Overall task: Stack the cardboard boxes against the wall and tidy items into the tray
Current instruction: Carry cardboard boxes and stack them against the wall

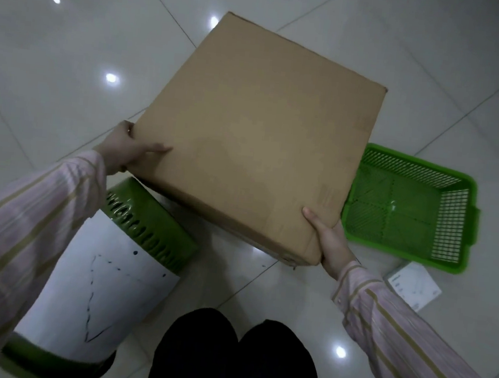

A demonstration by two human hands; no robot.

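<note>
A large plain cardboard box (256, 140) is held up over the tiled floor, tilted, in the middle of the view. My left hand (129, 148) grips its near left corner, thumb lying on the top face. My right hand (329, 240) grips the near right corner, thumb on top and fingers underneath. A green slotted plastic tray (454, 222) lies on the floor to the right, partly hidden behind the box, with nothing visible inside it.
A white and green bin (100, 281) lies on its side at lower left. A small white flat box (413, 284) lies on the floor just in front of the tray. My dark-trousered knees (236, 360) are at the bottom centre. Glossy tiles surround everything.
</note>
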